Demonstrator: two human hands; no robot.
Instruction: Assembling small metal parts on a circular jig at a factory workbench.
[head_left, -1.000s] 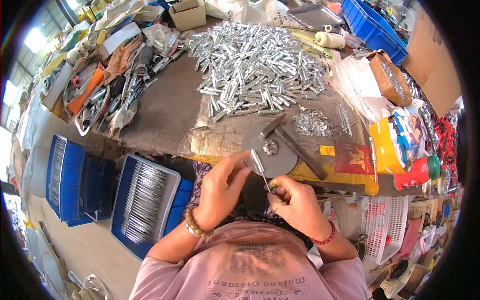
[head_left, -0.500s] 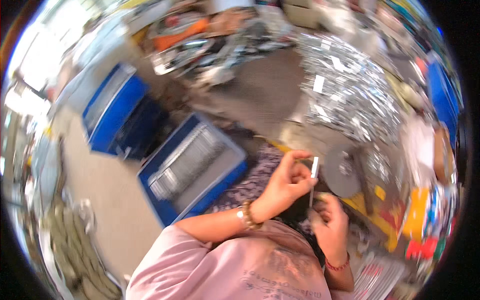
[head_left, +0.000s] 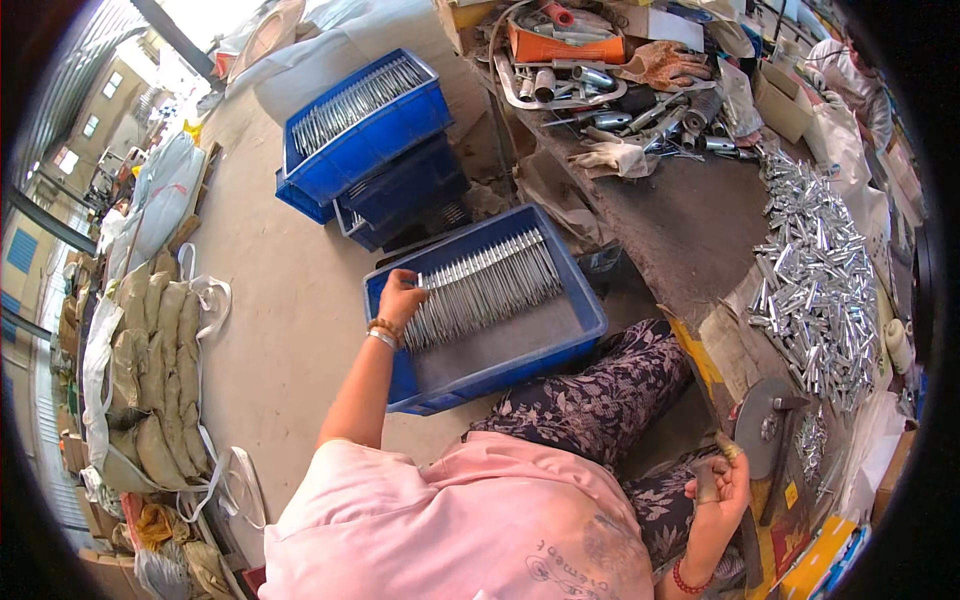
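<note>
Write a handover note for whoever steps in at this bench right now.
Left hand: reaching into the blue crate on the floor, fingers on the row of long metal rods; grip not clear.
Right hand: raised by the bench edge, fingers closed on a small part, too small to identify.
Loose pile of short silver metal pieces lies on the workbench; a round metal disc fixture sits at its near edge.
Done: rods lie in the crate. Left: the pile on the bench.

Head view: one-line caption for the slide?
Left hand reaches into blue crate of metal rods; right hand holds a small part.
</note>
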